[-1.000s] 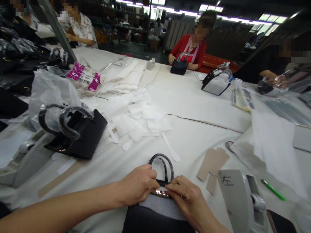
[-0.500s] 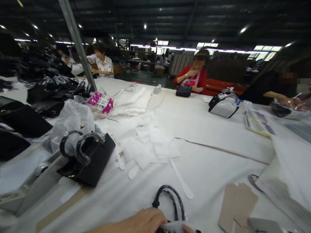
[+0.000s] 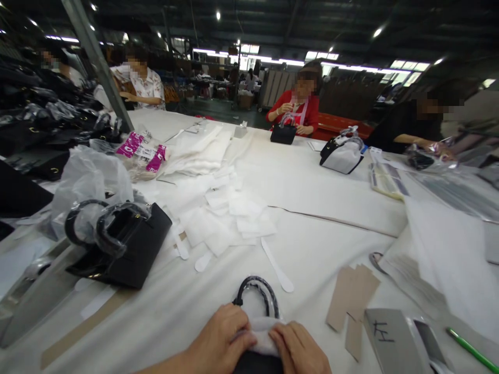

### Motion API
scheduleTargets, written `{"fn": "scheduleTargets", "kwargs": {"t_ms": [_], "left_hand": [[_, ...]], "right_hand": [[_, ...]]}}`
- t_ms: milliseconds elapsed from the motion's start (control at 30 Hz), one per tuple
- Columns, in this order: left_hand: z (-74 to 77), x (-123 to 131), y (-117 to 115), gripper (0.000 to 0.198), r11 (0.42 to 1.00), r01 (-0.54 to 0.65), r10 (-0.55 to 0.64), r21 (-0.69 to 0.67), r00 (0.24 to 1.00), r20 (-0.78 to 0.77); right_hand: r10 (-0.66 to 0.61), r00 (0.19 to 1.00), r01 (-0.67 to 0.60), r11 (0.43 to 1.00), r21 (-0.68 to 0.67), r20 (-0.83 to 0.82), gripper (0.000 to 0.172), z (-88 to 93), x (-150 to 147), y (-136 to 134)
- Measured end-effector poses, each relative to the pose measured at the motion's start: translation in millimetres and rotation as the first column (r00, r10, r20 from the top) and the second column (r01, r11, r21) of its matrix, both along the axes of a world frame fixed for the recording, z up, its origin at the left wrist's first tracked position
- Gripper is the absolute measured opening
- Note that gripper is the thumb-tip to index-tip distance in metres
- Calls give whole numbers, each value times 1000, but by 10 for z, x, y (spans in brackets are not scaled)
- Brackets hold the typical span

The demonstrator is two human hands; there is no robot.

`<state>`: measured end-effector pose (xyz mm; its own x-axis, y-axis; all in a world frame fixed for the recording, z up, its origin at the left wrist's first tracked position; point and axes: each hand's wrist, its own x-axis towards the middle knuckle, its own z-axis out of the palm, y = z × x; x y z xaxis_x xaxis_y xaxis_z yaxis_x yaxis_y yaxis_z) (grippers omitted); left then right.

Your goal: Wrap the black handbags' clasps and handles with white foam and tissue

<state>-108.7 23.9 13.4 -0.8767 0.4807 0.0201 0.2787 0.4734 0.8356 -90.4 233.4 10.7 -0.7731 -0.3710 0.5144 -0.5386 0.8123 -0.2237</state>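
Note:
At the bottom middle, a small black handbag (image 3: 258, 362) with plastic-wrapped handles stands in front of me. A piece of soft white padding (image 3: 262, 332) lies along its top. My left hand (image 3: 223, 335) is closed on the left end of this padding, thumb pointing inward. From the other side my right hand (image 3: 298, 347) pinches the padding's right end, fingers bent over it. Both hands touch the bag's upper part; its lower part is out of the picture.
Left stands another black handbag (image 3: 130, 244) beside a crumpled plastic bag (image 3: 91, 179). White foam sheets (image 3: 230, 215) and a white strip (image 3: 276, 266) lie mid-table. Brown cardboard pieces (image 3: 353, 293), a grey box (image 3: 393, 340) and a green pen (image 3: 471, 348) lie right. Co-workers sit across.
The view has tilted down and shifted right, so more of my right hand and the bag shows. Both hands now hold the white padding at the bag's top.

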Motion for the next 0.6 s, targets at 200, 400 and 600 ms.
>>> {"fn": "scheduleTargets", "kwargs": {"t_ms": [200,400,600], "left_hand": [[125,-67,18,19,981,-191,186,-23,912,365],[167,-387,-63,34,987,157,-124,-41,891,437],[309,-691,112,17,873,446,-409,-198,890,200]], "right_hand": [[195,980,-197,978,62,35,28,154,92,34],[120,804,-92,993,-78,582,23,356,-133,-42],[86,753,-108,994,-7,652,30,149,-348,90]]}}
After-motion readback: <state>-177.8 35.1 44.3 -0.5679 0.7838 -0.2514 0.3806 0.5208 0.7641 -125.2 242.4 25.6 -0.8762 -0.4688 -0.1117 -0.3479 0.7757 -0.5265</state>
